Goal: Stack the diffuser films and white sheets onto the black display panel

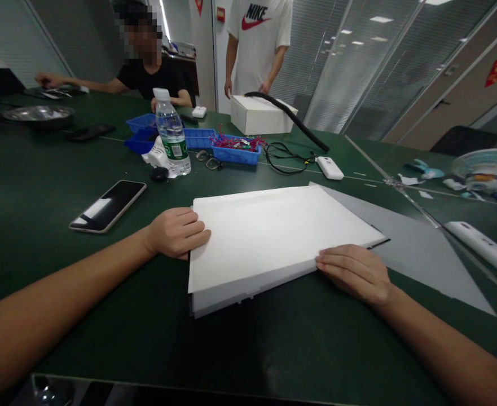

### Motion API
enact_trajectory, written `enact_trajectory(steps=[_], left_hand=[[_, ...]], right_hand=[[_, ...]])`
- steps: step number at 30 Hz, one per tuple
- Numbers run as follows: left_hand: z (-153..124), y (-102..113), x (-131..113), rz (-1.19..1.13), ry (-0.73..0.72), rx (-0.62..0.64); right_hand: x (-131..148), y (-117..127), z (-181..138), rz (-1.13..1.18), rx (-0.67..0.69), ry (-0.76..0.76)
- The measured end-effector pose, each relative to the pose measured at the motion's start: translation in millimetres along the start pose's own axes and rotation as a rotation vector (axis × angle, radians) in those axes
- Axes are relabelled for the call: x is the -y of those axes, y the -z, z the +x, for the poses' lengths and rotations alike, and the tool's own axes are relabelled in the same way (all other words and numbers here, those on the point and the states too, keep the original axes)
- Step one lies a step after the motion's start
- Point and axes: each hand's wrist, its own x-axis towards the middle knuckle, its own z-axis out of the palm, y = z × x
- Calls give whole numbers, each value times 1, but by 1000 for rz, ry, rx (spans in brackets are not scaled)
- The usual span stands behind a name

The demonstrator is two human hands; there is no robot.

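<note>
A flat white panel (pixel 269 231) like a stack of thin sheets is tilted in front of me, with dark edging at its right corner and small tabs along its near edge. My left hand (pixel 180 231) is closed around its left edge, thumb on the top face. On the near right edge, my right hand (pixel 353 270) grips it with the fingers pressed together; the thumb is hidden. A grey sheet (pixel 426 248) lies on the table to the right, partly covered by the panel.
Beyond the panel are a water bottle (pixel 172 135), a blue tray (pixel 235 155) of red-wired parts, a black cable (pixel 286 158) and a white box (pixel 260 115). A phone (pixel 108 207) lies left, a white device (pixel 483 243) right. Two people are across the table (pixel 104 304).
</note>
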Motion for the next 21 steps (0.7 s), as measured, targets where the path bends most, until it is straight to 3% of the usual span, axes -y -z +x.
enact_trajectory(steps=[3, 5, 16, 21], left_hand=[[4, 5, 4, 85, -200, -12], [5, 6, 5, 140, -209, -18], [10, 4, 3, 82, -53, -33], [19, 9, 14, 108, 192, 8]], right_hand=[[0, 1, 8, -23, 32, -2], [1, 0, 13, -36, 48, -14], [1, 3, 7, -72, -119, -37], [-8, 18, 8, -237, -210, -86]])
